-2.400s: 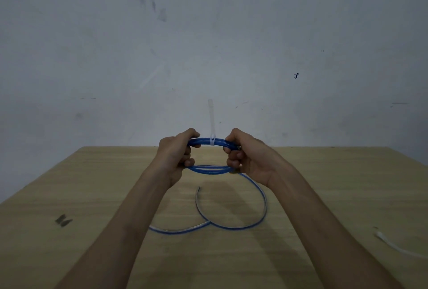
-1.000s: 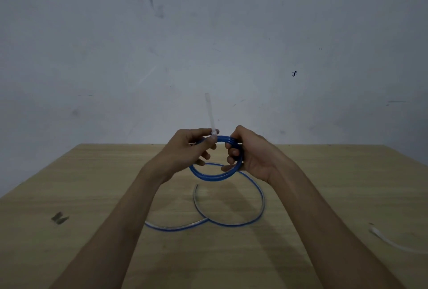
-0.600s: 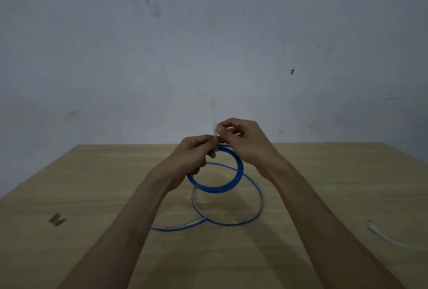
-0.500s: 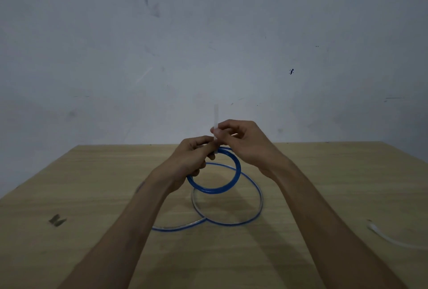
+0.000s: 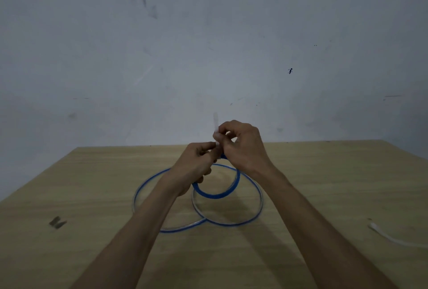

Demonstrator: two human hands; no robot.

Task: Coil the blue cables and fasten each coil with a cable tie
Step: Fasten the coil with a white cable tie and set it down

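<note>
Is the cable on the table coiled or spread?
Spread: the cable lies in wide open loops on the table, no tie visible.

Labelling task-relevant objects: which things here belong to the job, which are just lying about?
In use: blue coil, cable tie, left hand, right hand, loose blue cable.
Lying about: white strip (maybe spare tie), small dark object.

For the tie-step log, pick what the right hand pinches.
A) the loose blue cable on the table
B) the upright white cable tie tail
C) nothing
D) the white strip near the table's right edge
B: the right hand pinches the white cable tie that sticks up from the blue coil.
</note>
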